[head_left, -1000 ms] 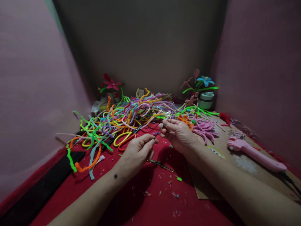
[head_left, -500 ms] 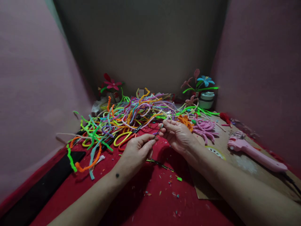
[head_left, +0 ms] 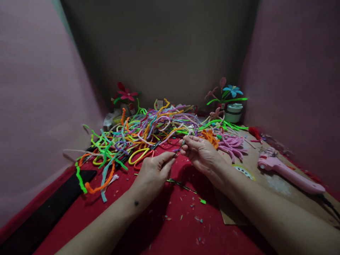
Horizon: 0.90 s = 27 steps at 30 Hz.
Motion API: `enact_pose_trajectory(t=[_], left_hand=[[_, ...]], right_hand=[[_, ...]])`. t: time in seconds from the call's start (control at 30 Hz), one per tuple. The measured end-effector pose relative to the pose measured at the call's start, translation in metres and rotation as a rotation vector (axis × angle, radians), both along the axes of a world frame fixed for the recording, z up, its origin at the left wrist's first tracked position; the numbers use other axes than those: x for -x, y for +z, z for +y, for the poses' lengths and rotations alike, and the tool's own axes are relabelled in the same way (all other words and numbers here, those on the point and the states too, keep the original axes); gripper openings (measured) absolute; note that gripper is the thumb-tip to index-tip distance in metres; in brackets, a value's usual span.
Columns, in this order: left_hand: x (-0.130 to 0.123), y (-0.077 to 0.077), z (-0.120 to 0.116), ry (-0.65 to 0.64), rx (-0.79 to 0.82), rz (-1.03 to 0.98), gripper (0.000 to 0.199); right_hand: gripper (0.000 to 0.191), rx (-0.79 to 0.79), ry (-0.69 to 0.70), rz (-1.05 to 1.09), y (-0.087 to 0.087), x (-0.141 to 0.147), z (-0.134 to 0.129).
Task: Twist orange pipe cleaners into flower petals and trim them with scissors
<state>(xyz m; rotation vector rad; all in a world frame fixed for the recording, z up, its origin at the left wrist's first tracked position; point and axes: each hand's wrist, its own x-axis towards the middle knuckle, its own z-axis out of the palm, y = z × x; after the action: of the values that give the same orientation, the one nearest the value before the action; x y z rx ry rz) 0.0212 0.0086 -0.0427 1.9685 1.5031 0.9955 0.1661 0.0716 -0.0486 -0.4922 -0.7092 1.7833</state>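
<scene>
Between my hands runs a thin dark stem (head_left: pixel 179 150), slanting up to the right toward a small pale tip. My left hand (head_left: pixel 156 169) is closed, pinching its lower end between thumb and forefinger. The fingers of my right hand (head_left: pixel 202 151) are closed round its upper end and hide part of it. Just left of my left hand lie scissors (head_left: pixel 138 156) with yellow and red handles. Beneath my hands, a few dark and green thin stems (head_left: pixel 183 186) rest on the red cloth (head_left: pixel 159 230). Orange fuzzy pieces (head_left: pixel 209 138) are beside my right hand.
A tangled heap of coloured pipe cleaners (head_left: pixel 156 124) spreads along the back and left. On a brown board (head_left: pixel 233 212) at right lie pink pipe cleaners (head_left: pixel 232 145) and a pink hot-tool with a cord (head_left: pixel 292 175). Pipe-cleaner flowers (head_left: pixel 233 91) stand behind.
My left hand has rolled slightly at the wrist, its grip staying near the stem's lower end. My right hand has barely moved.
</scene>
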Motion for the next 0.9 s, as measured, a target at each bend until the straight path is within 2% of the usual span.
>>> enact_pose_trajectory(t=[0.2, 0.3, 0.43, 0.53, 0.6, 0.7, 0.77, 0.83, 0.9], left_hand=[[0.000, 0.001, 0.000, 0.013, -0.049, 0.021, 0.021], [-0.001, -0.001, 0.001, 0.001, 0.074, -0.119, 0.022], [-0.005, 0.003, 0.002, -0.049, 0.328, -0.382, 0.025], [-0.006, 0.005, 0.002, -0.065, 0.430, -0.446, 0.030], [-0.006, 0.003, 0.002, -0.050, 0.319, -0.331, 0.028], [-0.003, -0.004, 0.002, 0.015, -0.003, -0.036, 0.022], [-0.002, -0.007, 0.002, 0.040, -0.102, 0.059, 0.021], [-0.004, -0.005, 0.001, 0.020, -0.006, -0.027, 0.020], [-0.006, 0.002, 0.000, -0.013, 0.238, -0.251, 0.022]], right_hand=[[0.011, 0.007, 0.001, -0.009, -0.001, 0.001, 0.000], [0.011, -0.021, 0.007, -0.009, -0.004, 0.000, 0.001], [0.015, -0.049, 0.004, -0.023, -0.006, 0.001, 0.001], [0.017, -0.043, -0.007, -0.039, -0.005, 0.001, 0.000], [0.017, -0.032, -0.011, -0.041, -0.005, 0.002, 0.000], [0.017, -0.009, -0.012, -0.037, -0.006, 0.003, -0.001], [0.018, -0.010, -0.014, -0.042, -0.007, 0.003, -0.002], [0.018, -0.026, -0.021, -0.048, -0.008, 0.003, -0.002], [0.019, -0.039, -0.022, -0.042, -0.008, 0.004, -0.002]])
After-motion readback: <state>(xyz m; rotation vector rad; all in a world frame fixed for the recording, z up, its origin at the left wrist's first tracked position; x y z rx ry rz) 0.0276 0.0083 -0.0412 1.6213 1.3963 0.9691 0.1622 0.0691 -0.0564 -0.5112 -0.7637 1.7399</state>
